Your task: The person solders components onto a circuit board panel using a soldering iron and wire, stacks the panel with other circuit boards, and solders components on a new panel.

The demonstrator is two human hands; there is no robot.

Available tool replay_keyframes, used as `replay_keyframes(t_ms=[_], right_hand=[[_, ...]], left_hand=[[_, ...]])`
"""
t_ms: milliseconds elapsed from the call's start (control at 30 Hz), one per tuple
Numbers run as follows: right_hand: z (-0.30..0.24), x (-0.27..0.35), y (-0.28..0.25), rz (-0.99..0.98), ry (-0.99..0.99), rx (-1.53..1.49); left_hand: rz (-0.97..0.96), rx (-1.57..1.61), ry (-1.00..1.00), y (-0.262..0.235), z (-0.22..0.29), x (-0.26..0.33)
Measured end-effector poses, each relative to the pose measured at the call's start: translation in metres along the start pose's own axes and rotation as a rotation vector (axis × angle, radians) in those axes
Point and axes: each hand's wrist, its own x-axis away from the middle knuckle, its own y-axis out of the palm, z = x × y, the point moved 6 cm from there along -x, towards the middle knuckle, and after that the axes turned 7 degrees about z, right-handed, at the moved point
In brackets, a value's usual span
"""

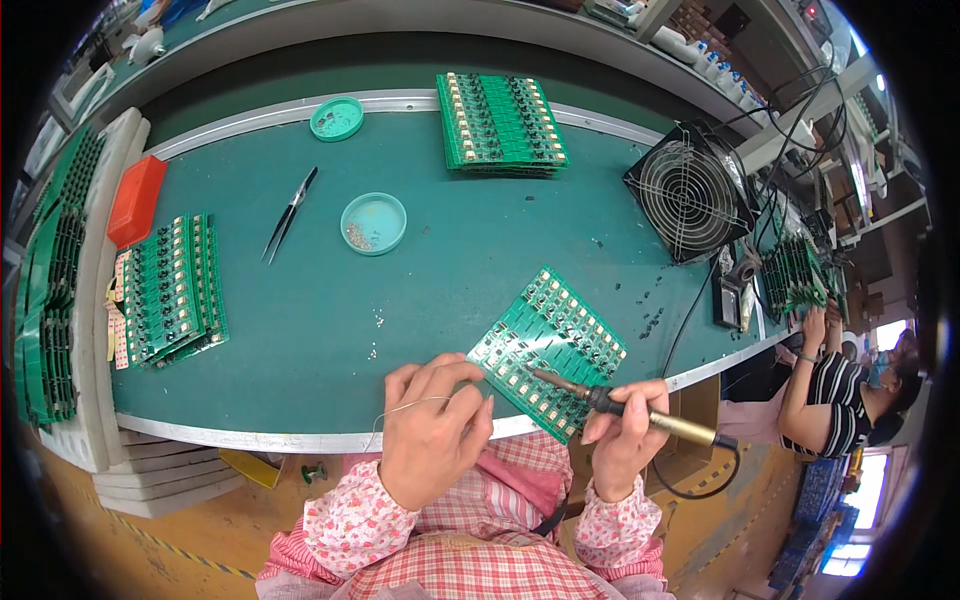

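A green circuit board panel [548,350] lies tilted at the near edge of the green work table [300,330]. My right hand [625,440] grips a soldering iron [640,412], and its tip touches the panel's near rows. My left hand [435,430] sits at the panel's left corner, pinching a thin solder wire [400,408] that loops out to the left. Both wrists are in pink floral sleeves.
Stacks of green boards lie at the back [502,122] and the left [168,290]. Tweezers [289,215], two round teal dishes [373,223] [337,118], a red box [136,200] and a black fan [690,190] are on the table. Another person [835,390] works at right.
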Motion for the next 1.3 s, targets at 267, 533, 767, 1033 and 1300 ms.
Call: replay_keyframes(t_ms=[267, 533, 767, 1033, 1300], right_hand=[[-0.009, 0.028, 0.007, -0.106, -0.292, 0.220], [-0.015, 0.033, 0.011, -0.086, -0.470, 0.249], [-0.014, 0.038, 0.015, -0.120, -0.523, 0.296], [-0.017, 0.038, 0.023, -0.205, -0.588, 0.306], [-0.020, 0.039, 0.029, -0.227, -0.713, 0.365]], left_hand=[[-0.011, -0.016, 0.002, 0.004, 0.000, -0.002], [-0.049, -0.008, 0.048, 0.002, 0.003, -0.002], [-0.070, -0.022, 0.052, 0.004, 0.002, -0.002], [-0.066, -0.038, 0.052, 0.005, 0.001, -0.001], [-0.075, -0.050, 0.054, 0.005, 0.002, -0.001]])
